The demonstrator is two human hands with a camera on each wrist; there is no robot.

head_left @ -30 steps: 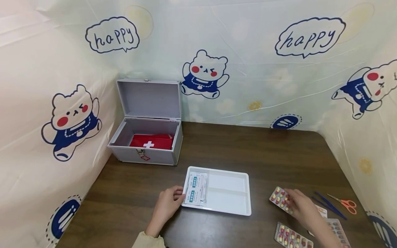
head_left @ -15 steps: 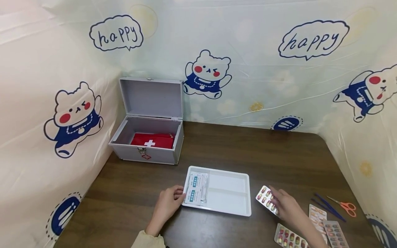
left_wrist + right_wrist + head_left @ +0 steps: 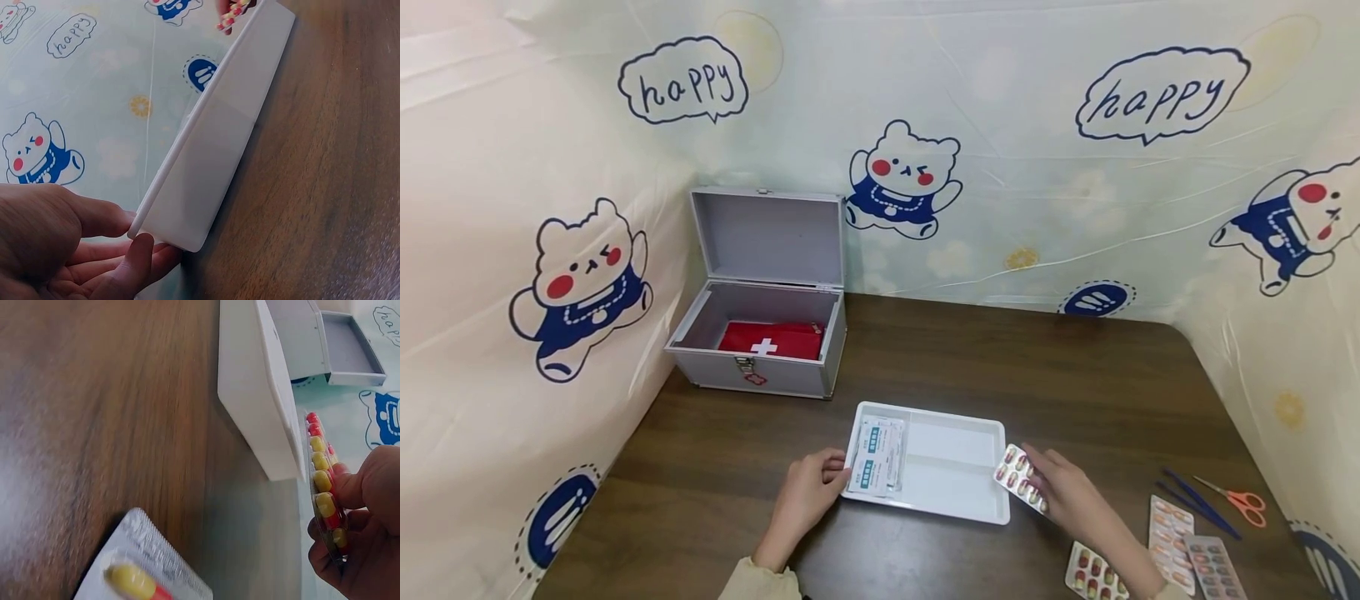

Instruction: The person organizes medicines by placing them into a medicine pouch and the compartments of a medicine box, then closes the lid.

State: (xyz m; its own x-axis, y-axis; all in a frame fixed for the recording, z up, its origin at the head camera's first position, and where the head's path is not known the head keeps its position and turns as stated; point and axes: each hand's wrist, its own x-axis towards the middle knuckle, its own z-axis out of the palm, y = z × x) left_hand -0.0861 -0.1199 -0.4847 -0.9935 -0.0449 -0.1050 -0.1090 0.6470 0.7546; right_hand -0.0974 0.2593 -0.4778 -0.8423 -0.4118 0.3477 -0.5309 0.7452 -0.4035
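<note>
At its left edge, the white divided tray (image 3: 955,490) is gripped by my left hand (image 3: 808,492); in the left wrist view the thumb and fingers pinch its corner. Flat packets with white and teal print (image 3: 878,457) lie in the tray's left compartment. My right hand (image 3: 1063,490) pinches a blister pack of red and yellow capsules (image 3: 1015,473) between thumb and fingers, tilted at the tray's right rim. In the right wrist view, the pack (image 3: 322,481) appears upright beside the tray's wall (image 3: 250,381). Whether the pack touches the rim, I cannot tell.
Another capsule blister pack (image 3: 1093,573) lies below my right forearm. Two more blister packs (image 3: 1171,533) overlap at the right, near blue tweezers (image 3: 1202,504) and orange-handled scissors (image 3: 1243,502). A grey case (image 3: 760,375) stands lid-up at the back left, holding a red pouch (image 3: 793,340).
My right hand has carried the capsule blister pack leftward from the right side to the tray's right rim, uncovering the blister packs behind it. My left hand has stayed on the tray's edge.
</note>
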